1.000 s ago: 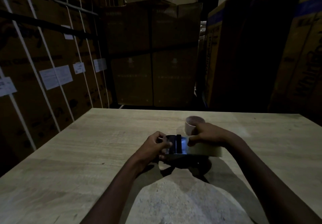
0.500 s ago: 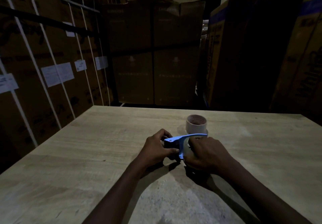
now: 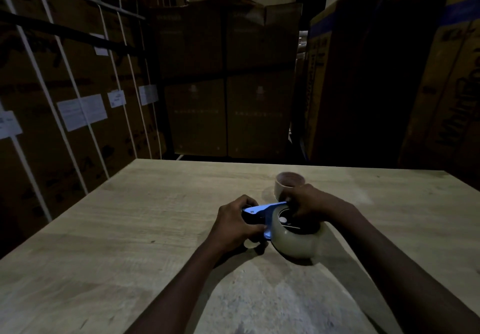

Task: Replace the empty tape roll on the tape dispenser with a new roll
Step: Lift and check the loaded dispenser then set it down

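Left hand (image 3: 235, 223) grips blue tape dispenser (image 3: 262, 213); right hand (image 3: 313, 202) on mounted tape roll (image 3: 296, 243); empty core (image 3: 288, 181) behind.

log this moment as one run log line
stage: seating new tape roll | left hand: grips blue dispenser | right hand: at hub | empty core: on table behind

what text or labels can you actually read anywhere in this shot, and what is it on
None can be read for certain.
White paper labels on the left strapped boxes: print too small.
Large dark lettering on the right carton: cut off, too dim.
Tape dispenser and new roll: no text visible.
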Tool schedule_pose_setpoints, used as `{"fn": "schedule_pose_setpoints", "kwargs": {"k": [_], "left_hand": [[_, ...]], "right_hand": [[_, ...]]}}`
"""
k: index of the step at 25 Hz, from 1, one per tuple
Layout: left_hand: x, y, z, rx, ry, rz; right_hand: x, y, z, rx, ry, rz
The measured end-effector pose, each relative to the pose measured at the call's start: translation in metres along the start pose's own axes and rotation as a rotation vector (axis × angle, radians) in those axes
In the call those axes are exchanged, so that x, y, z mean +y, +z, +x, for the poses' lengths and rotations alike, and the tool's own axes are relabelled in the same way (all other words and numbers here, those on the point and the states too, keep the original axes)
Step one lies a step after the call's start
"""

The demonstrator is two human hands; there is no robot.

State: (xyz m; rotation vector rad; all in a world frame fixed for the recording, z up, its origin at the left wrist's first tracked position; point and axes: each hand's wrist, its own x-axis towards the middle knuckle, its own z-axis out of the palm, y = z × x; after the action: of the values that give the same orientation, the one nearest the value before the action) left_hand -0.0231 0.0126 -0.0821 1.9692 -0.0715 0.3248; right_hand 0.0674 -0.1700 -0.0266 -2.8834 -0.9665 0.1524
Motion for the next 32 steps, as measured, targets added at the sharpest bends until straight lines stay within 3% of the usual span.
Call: {"fn": "schedule_pose_setpoints", "kwargs": {"k": [4, 8, 13, 16, 19, 25, 27, 29, 31, 32], "left_hand": [[0.004, -0.013, 0.009, 0.084, 0.033, -0.178], [0.015, -0.017, 0.014, 0.097, -0.010, -0.528], [0.021, -0.020, 0.016, 0.051, -0.054, -0.594], [0.023, -0.022, 0.015, 0.066, -0.082, -0.676], [0.028, -0.019, 0.012, 0.090, -0.084, -0.684], [0.029, -0.013, 0.006, 0.081, -0.189, -0.791], [0.027, -0.010, 0.004, 0.129, -0.240, -0.765], [0.023, -0.011, 0.005, 0.183, -0.259, -0.702], [0.023, -0.014, 0.005, 0.189, -0.229, -0.657], [0.024, -0.017, 0.004, 0.176, -0.210, -0.635]], "right_hand": [[-0.004, 0.004, -0.012, 0.081, -0.068, 0.166], [-0.021, 0.022, -0.030, -0.049, -0.055, 0.963], [-0.047, 0.042, -0.045, -0.230, -0.042, 1.726], [-0.051, 0.042, -0.041, -0.174, -0.056, 1.938], [-0.059, 0.037, -0.040, -0.224, -0.151, 2.089], [-0.056, 0.031, -0.038, -0.226, 0.037, 2.154], [-0.058, 0.025, -0.036, -0.134, 0.120, 2.051], [-0.058, 0.026, -0.029, 0.230, 0.183, 1.622], [-0.053, 0.033, -0.022, 0.633, 0.108, 1.040], [-0.049, 0.037, -0.022, 0.732, 0.078, 0.837]]}}
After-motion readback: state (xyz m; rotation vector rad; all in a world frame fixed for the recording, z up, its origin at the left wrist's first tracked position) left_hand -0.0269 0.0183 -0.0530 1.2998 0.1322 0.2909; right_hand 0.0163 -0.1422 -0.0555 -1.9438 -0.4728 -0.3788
